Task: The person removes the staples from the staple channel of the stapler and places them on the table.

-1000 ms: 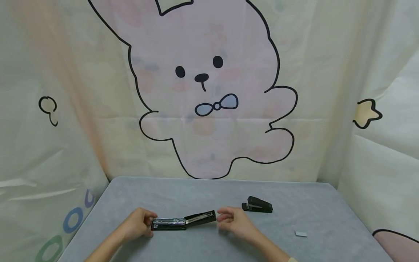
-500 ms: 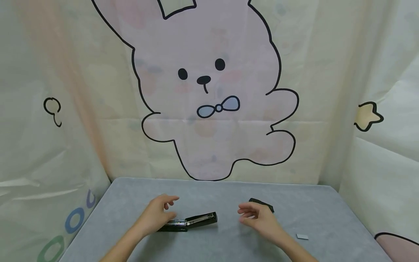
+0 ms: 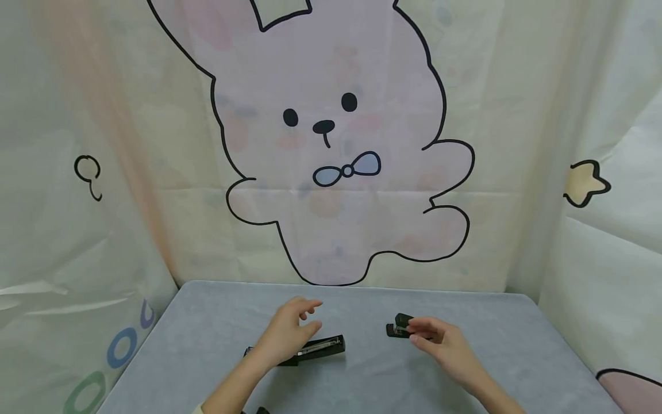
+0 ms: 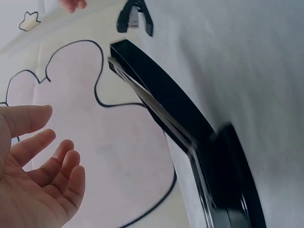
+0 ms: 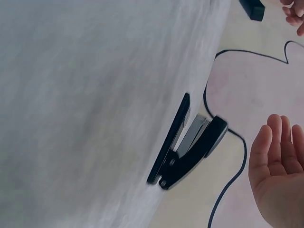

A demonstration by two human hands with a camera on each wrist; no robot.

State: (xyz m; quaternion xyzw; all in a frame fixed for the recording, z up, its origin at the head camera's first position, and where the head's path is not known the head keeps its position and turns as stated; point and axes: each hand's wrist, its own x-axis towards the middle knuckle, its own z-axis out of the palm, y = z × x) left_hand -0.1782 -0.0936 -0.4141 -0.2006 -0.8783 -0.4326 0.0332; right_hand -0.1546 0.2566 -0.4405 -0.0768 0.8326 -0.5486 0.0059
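Observation:
A large black stapler lies on the table with its top swung back, baring the metal staple channel. My left hand hovers over it, fingers loosely spread and holding nothing; part of the stapler is hidden behind that hand and wrist. The left wrist view shows a gap between the hand and the stapler. A small black stapler stands farther back at the right, its top raised at an angle. Beside it is my right hand, fingers lightly bent. In the right wrist view the hand is apart from the small stapler.
Grey-blue cloth covers the table. Behind it hangs a pale curtain with a cartoon animal print, and more curtain closes off the sides. A dark object shows at the bottom edge.
My left hand has let go of the large stapler's left end and moved right, above it. My right hand has moved right to the small stapler. The small pale strip is now out of sight.

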